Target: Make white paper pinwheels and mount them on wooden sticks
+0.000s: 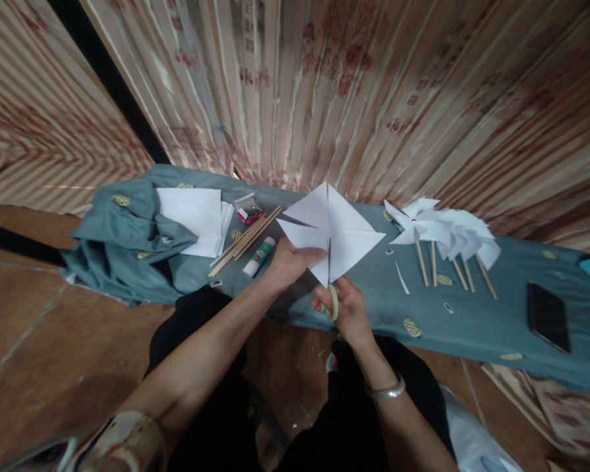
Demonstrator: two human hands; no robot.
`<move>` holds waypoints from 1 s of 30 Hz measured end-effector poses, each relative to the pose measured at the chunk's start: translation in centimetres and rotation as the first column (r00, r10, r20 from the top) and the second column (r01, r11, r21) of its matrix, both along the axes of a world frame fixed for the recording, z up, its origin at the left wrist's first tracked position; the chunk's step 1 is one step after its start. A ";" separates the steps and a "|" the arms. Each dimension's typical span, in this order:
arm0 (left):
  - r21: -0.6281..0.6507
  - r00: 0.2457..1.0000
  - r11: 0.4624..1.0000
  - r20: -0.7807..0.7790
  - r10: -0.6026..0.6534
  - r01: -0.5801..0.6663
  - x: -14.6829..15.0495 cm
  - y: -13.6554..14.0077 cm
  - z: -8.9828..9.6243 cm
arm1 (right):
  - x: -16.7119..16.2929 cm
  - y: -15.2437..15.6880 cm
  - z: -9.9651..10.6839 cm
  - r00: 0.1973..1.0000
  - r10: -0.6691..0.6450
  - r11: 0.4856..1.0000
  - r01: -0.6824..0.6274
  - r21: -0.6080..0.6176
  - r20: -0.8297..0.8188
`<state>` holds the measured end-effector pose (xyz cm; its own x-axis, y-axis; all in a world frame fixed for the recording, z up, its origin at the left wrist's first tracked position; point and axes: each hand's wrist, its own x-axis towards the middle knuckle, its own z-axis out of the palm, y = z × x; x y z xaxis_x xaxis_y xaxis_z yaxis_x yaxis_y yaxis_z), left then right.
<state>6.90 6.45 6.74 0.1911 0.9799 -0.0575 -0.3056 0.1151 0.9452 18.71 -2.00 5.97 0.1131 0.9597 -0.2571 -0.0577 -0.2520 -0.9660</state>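
A square sheet of white paper [351, 226], turned like a diamond, is held over the bench in front of me. Slits run inward from its left and top corners. My left hand [295, 262] grips the paper's lower left side, thumb on top and the other fingers mostly hidden beneath. My right hand [347, 307] holds scissors with pale green handles [333, 303], fingers through the loops. The scissor blades point away from me and lie along the paper's near corner. How far they have cut there I cannot tell.
Finished paper pinwheels [455, 229] on sticks lie to the right, near a paper sliver [402, 278] and a phone [548, 316]. On the left are stacked white paper [191, 216], wooden sticks [246, 241], a glue stick [259, 256] and a small red box of pins [249, 211].
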 end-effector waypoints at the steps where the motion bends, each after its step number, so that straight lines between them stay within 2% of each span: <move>1: -0.001 1.000 1.000 0.005 -0.001 0.001 0.0 0.0 0.0 | 0.0 0.0 0.0 1.000 -0.002 1.000 0.002 0.000 -0.002; 13: -0.039 1.000 0.999 0.019 0.010 -0.010 0.0 -0.3 0.3 | 0.0 0.1 0.0 1.000 -0.015 1.000 0.015 0.001 0.018; 20: -0.030 0.999 1.000 0.048 0.001 0.000 0.1 -0.2 0.2 | -0.2 0.2 0.2 0.999 -0.038 0.999 0.038 -0.022 -0.027; 30: -0.031 0.999 1.000 0.045 0.004 -0.003 0.0 -0.2 0.3 | 0.0 0.1 0.3 1.000 -0.006 1.000 0.006 -0.004 0.025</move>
<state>6.91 6.21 7.03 0.1907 0.9785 -0.0790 -0.3479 0.1426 0.9266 18.72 -1.89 6.25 0.1257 0.9578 -0.2583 -0.0352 -0.2559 -0.9661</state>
